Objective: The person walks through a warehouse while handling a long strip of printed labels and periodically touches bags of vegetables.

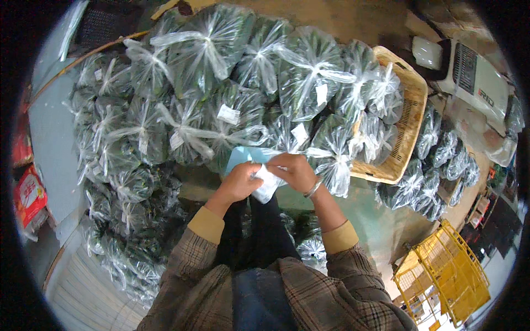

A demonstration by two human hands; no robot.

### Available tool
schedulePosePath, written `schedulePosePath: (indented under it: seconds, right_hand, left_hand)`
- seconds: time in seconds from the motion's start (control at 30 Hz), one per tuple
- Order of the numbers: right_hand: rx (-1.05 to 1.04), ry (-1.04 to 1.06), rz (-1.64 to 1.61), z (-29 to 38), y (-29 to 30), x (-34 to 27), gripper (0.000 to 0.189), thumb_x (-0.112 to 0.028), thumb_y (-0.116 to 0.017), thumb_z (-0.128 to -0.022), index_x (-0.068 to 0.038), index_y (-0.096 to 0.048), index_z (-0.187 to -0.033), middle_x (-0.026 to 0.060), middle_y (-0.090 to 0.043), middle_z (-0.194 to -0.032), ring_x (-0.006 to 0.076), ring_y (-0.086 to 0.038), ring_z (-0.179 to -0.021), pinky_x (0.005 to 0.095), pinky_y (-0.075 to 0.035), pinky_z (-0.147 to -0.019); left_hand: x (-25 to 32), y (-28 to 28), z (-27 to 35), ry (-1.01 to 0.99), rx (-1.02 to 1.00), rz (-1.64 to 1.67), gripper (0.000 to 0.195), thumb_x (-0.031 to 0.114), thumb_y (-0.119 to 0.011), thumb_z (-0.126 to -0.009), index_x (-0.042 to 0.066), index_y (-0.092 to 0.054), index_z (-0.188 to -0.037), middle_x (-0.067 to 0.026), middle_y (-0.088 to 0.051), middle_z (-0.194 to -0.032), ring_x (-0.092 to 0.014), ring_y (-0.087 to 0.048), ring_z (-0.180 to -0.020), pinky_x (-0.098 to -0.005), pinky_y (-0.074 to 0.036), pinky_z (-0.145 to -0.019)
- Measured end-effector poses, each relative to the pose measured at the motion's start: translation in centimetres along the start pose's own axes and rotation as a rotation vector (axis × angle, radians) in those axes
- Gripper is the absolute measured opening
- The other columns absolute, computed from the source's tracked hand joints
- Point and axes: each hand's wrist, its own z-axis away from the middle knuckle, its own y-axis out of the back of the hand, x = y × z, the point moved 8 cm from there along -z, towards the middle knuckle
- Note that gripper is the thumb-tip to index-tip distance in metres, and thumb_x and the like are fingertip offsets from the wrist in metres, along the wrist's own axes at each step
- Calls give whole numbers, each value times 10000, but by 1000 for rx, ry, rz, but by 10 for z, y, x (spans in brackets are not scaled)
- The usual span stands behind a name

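Note:
My left hand (239,182) pinches a small white paper slip (267,185), likely a label, between thumb and fingers. My right hand (295,170) has its thumb and fingertips together at the slip's upper right edge; a bangle circles that wrist. Behind the fingers shows a light-blue sheet (241,155), partly covered by the left hand. Just beyond lie knotted clear plastic bags of dark green produce (207,62), packed side by side. Some bags bear white labels, such as the label (228,114) on a bag ahead of my left hand.
A yellow plastic crate (408,128) at right holds tied bags. More bags (414,186) lie beyond it, near a pale machine (476,74) with a dark grille. A yellow metal-framed cart (447,273) stands at lower right. A red package (30,194) sits at far left.

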Motion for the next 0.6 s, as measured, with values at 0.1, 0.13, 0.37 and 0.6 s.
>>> schedulePosePath:
  seconds: [0.1, 0.13, 0.37, 0.6]
  right_hand:
    - [236, -574, -651, 35, 41, 75, 147, -95, -626, -749, -46, -650, -885, 50, -644, -783, 172, -614, -743, 288, -486, -678]
    - [292, -517, -512, 47, 66, 88, 151, -117, -617, -785, -19, -642, -897, 52, -645, -821, 148, -605, -750, 280, -482, -669]
    - [-35, 17, 277, 20, 30, 5, 280, -122, -697, -683, -55, -629, -947, 107, -634, -924, 258, -618, -792, 329, -486, -675]
    - [-152, -566, -410, 66, 30, 102, 214, -178, -663, -769, -25, -650, -917, 67, -655, -798, 118, -589, -696, 257, -470, -629]
  left_hand:
    - [-3, -14, 2, 55, -177, 7, 201, 118, -568, -690, -53, -560, -797, -196, -553, -691, -163, -538, -653, -338, -407, -595]
    - [-8, -15, -1, 25, -146, 36, 205, 118, -568, -689, -52, -563, -804, -186, -553, -680, -166, -544, -654, -339, -410, -600]
    - [0, -28, -28, 2, -36, 43, 205, 143, -595, -712, -34, -558, -809, -214, -549, -757, -350, -540, -717, -384, -412, -629]
    - [2, -47, -28, 50, -336, -117, 215, 160, -599, -705, -14, -584, -830, -195, -575, -783, -289, -559, -699, -354, -431, -670]
